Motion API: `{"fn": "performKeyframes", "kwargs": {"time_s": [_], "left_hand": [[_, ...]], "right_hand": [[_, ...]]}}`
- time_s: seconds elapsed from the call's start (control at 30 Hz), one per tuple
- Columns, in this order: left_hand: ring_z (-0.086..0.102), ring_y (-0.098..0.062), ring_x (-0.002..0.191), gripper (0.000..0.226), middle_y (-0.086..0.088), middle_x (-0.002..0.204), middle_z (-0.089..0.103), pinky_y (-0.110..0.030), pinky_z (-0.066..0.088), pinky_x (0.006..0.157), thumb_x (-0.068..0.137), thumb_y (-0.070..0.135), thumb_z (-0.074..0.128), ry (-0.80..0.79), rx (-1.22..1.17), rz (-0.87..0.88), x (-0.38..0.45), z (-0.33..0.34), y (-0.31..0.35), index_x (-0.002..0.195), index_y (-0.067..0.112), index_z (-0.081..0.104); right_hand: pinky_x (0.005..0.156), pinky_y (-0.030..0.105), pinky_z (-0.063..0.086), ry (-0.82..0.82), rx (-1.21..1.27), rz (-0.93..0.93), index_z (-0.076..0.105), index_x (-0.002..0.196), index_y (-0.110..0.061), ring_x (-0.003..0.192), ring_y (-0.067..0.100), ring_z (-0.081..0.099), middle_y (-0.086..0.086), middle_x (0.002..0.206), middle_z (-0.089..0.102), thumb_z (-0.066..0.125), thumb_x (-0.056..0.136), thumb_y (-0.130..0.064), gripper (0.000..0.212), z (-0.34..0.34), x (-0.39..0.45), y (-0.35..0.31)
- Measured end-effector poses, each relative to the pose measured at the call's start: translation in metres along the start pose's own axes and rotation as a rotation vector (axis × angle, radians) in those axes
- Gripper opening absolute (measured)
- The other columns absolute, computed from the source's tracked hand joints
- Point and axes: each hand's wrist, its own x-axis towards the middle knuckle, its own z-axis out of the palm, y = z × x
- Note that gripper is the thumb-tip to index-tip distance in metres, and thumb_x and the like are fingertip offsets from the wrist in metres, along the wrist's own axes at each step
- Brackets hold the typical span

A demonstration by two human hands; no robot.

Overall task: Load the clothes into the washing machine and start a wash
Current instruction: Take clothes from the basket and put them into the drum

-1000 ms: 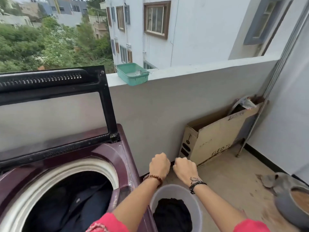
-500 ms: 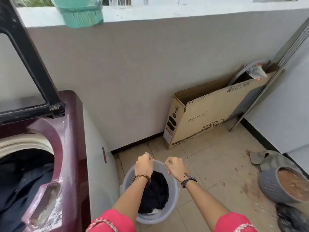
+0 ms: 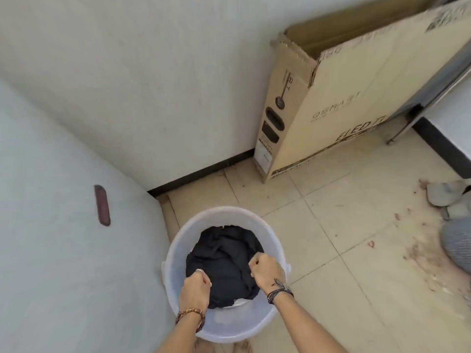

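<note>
A translucent white bucket (image 3: 178, 240) stands on the floor tiles beside the washing machine's pale side wall (image 3: 56, 245). A heap of dark clothes (image 3: 224, 258) lies inside it, with a bit of white fabric showing under its near edge. Both my hands reach down into the bucket. My left hand (image 3: 195, 289) has its fingers curled at the near left edge of the dark clothes. My right hand (image 3: 266, 272) grips a fold of the dark fabric at its right side. The machine's drum and lid are out of view.
A maroon recessed handle (image 3: 102, 205) is set in the machine's side. A tall cardboard box (image 3: 339, 103) leans against the wall at the back right. A grey pot (image 3: 458, 247) and rubble lie at the right edge, with dirt on the tiles around them.
The view has tilted down from the washer top to the floor. Both hands have lowered from above the bucket's rim into it and closed on the dark clothes.
</note>
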Motion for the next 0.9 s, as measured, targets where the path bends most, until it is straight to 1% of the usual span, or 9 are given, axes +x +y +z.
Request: {"fn": "performKeyframes", "kwargs": {"time_s": [0.1,0.2,0.3,0.4,0.53,0.67,0.73,0.8,0.9], "left_hand": [[0.055,-0.026,0.078,0.024,-0.008,0.086,0.061,-0.032,0.045,0.071,0.090,0.004,0.040,0.003,0.023,0.005,0.043,0.032,-0.017,0.069,0.015,0.048],[0.057,-0.028,0.092,0.005,-0.009,0.101,0.058,-0.040,0.049,0.077,0.092,0.009,0.049,0.039,0.084,0.138,0.085,0.053,-0.027,0.092,0.013,0.053],[0.049,-0.027,0.113,0.036,-0.009,0.122,0.047,-0.042,0.048,0.086,0.092,0.015,0.053,0.105,0.303,0.341,0.130,0.070,-0.033,0.127,0.015,0.044],[0.044,-0.025,0.115,0.061,-0.008,0.124,0.041,-0.038,0.047,0.086,0.091,0.025,0.057,0.115,0.497,0.439,0.166,0.083,-0.032,0.144,0.021,0.027],[0.044,-0.023,0.111,0.033,-0.005,0.119,0.043,-0.033,0.040,0.085,0.093,0.029,0.053,0.141,0.644,0.509,0.189,0.094,-0.029,0.125,0.020,0.052],[0.051,-0.024,0.110,0.021,-0.006,0.118,0.056,-0.034,0.041,0.089,0.094,0.016,0.050,0.083,0.292,0.562,0.184,0.089,-0.023,0.111,0.013,0.061],[0.057,-0.026,0.102,0.014,-0.007,0.107,0.064,-0.039,0.045,0.089,0.094,0.010,0.047,-0.055,0.062,0.559,0.169,0.081,-0.015,0.099,0.014,0.060],[0.060,-0.023,0.089,0.015,-0.004,0.094,0.065,-0.044,0.047,0.084,0.095,0.009,0.043,-0.131,-0.032,0.605,0.148,0.070,-0.005,0.091,0.018,0.055],[0.060,-0.019,0.087,0.020,0.000,0.093,0.065,-0.044,0.049,0.081,0.094,0.009,0.041,-0.064,-0.074,0.718,0.119,0.051,0.017,0.096,0.024,0.055]], "right_hand": [[0.077,0.033,0.051,0.001,-0.045,0.038,0.064,0.099,-0.009,0.097,0.031,0.064,0.010,0.105,0.069,0.036,0.091,-0.010,0.029,0.040,0.040,0.026],[0.077,0.033,0.051,0.006,-0.118,0.034,0.064,0.101,-0.009,0.098,0.033,0.064,0.013,0.108,0.068,0.037,0.091,-0.011,0.029,0.070,0.075,0.042],[0.078,0.034,0.049,0.015,-0.160,0.001,0.062,0.107,-0.009,0.101,0.034,0.063,0.014,0.112,0.065,0.042,0.092,-0.016,0.026,0.096,0.113,0.048],[0.082,0.036,0.049,0.023,-0.189,-0.037,0.058,0.111,-0.010,0.103,0.034,0.062,0.014,0.113,0.065,0.048,0.092,-0.022,0.025,0.116,0.140,0.051],[0.082,0.036,0.048,0.019,-0.189,-0.031,0.056,0.111,-0.010,0.102,0.035,0.062,0.013,0.112,0.065,0.046,0.093,-0.023,0.024,0.135,0.152,0.053],[0.078,0.035,0.048,0.051,-0.180,-0.030,0.047,0.120,-0.012,0.101,0.034,0.062,0.012,0.117,0.062,0.049,0.093,-0.026,0.030,0.136,0.142,0.054],[0.078,0.036,0.048,0.082,-0.137,-0.033,0.038,0.131,-0.016,0.102,0.032,0.061,0.009,0.129,0.053,0.054,0.091,-0.029,0.045,0.130,0.132,0.054],[0.079,0.036,0.048,0.085,-0.071,-0.066,0.028,0.141,-0.022,0.103,0.031,0.060,0.006,0.137,0.041,0.060,0.088,-0.033,0.063,0.116,0.121,0.051],[0.085,0.037,0.049,0.026,0.039,-0.154,0.042,0.135,-0.027,0.107,0.029,0.057,0.004,0.132,0.043,0.064,0.084,-0.036,0.056,0.089,0.107,0.041]]}}
